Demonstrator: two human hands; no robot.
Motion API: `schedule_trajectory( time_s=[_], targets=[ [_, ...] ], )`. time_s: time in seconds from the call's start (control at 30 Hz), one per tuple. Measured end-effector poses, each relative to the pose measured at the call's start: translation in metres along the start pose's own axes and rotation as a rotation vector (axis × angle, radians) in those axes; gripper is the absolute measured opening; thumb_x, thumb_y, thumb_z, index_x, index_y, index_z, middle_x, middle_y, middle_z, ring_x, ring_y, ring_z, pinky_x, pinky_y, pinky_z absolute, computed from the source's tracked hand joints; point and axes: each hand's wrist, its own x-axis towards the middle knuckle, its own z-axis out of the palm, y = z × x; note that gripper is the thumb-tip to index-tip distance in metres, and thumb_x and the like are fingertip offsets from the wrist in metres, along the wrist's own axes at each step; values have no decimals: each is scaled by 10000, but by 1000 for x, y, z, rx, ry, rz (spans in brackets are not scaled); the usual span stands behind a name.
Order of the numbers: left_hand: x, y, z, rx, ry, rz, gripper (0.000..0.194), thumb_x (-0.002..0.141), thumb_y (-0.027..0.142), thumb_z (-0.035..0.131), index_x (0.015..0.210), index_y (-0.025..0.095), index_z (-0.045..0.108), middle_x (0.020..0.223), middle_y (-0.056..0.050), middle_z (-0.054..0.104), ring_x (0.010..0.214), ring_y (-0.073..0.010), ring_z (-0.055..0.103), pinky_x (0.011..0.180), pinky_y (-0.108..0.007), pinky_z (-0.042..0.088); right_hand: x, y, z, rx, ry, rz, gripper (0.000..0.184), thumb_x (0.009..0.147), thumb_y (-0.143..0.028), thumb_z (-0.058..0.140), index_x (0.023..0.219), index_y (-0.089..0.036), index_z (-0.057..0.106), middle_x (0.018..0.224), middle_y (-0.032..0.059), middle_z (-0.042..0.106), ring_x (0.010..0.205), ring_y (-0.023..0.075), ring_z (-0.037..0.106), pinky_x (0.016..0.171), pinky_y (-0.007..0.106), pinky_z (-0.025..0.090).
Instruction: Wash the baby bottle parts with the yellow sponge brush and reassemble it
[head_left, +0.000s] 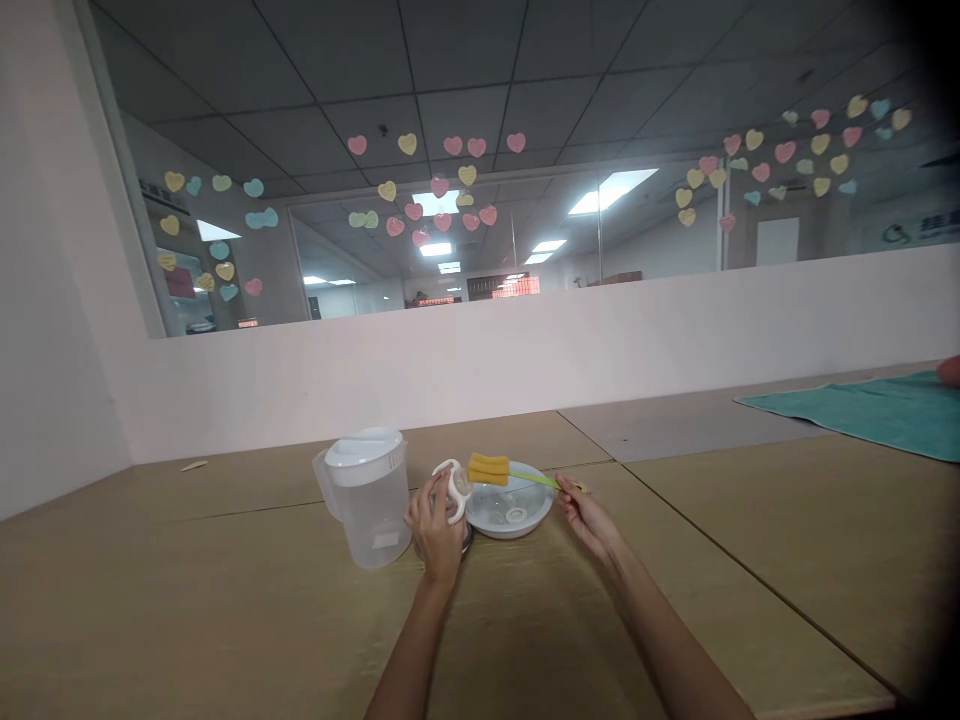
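My left hand (437,530) is wrapped round a clear bottle (459,484) with a white handled collar, its mouth tilted to the right. In my right hand (586,515) is the thin green handle of a bottle brush (489,470). The brush's yellow sponge head is close to the bottle's mouth, over the left rim of a white basin (504,532). Inside the basin lies a small white ring (516,515), apparently in water. Below my left hand the edge of a dark-rimmed round object shows, mostly hidden.
A translucent pitcher (373,510) with a white lid stands left of my left hand. A teal cloth (870,408) lies at the far right, with part of a person's hand at the frame edge. Seams cross the brown tabletop (225,610). Behind it are a low wall and a window with heart-shaped notes.
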Motion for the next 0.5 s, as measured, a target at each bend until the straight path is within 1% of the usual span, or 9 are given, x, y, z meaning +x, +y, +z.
schedule_trajectory(
  time_s=[0.1,0.2,0.33,0.5],
  targets=[
    [-2,0,-2,24,14,13,363,813,233,561,1175,242,575,1134,-85,601,1014,-228,534,901,-369,342,0,1,1,-6,-12,-1,272,606,-304,786,749,-126,638,584,-41,549,471,21,457,414,99,390],
    [-4,1,-6,28,-6,32,390,804,190,558,1186,266,570,1137,-72,606,1008,-223,529,916,-378,328,-2,2,2,-31,-11,16,314,671,-391,734,800,-119,645,571,-29,555,457,35,463,401,121,388],
    [-6,1,-11,20,-28,83,412,797,131,529,1176,286,577,1140,-61,609,1038,-229,519,936,-400,318,-3,2,1,-57,45,13,329,721,-454,671,770,-134,617,485,-59,484,399,43,427,355,140,350],
    [-9,-1,-12,49,-58,121,437,784,103,518,1175,287,579,1144,-61,609,1046,-228,511,950,-408,308,-1,-1,-3,-61,116,-28,375,716,-510,652,784,-145,597,453,-88,408,373,35,382,328,137,311]
  ],
)
